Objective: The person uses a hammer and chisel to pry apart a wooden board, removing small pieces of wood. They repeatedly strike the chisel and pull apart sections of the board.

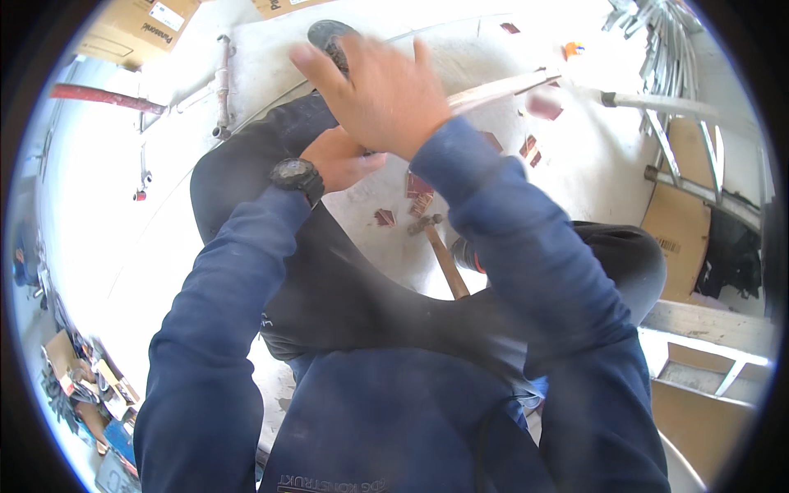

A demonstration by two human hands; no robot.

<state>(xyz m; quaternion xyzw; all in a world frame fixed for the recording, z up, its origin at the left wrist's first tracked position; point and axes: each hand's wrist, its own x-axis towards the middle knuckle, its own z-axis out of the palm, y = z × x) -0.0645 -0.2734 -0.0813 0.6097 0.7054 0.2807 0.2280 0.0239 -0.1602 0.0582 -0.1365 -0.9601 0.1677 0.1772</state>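
My right hand [394, 103] is raised over the left knee, its fingers spread and slightly blurred, and nothing shows in it. Directly under it lies my left hand [335, 162], with a black watch [297, 177] on the wrist. Its thumb points right and the other fingers are covered by the right hand. The left hand looks curled round something; only a small dark bit shows between the hands. A claw-less hammer [446, 264] with a wooden handle rests on the floor between my legs. Broken dark-red tile pieces [421, 202] lie beside its head.
A pale wooden strip [503, 90] lies beyond my right wrist. More red shards [531, 150] and an orange object [573, 50] are scattered on the floor. Ladders [715, 329] and metal profiles [666, 49] stand right. Pipes [222, 86], cardboard boxes [136, 33] and clutter [94, 378] are left.
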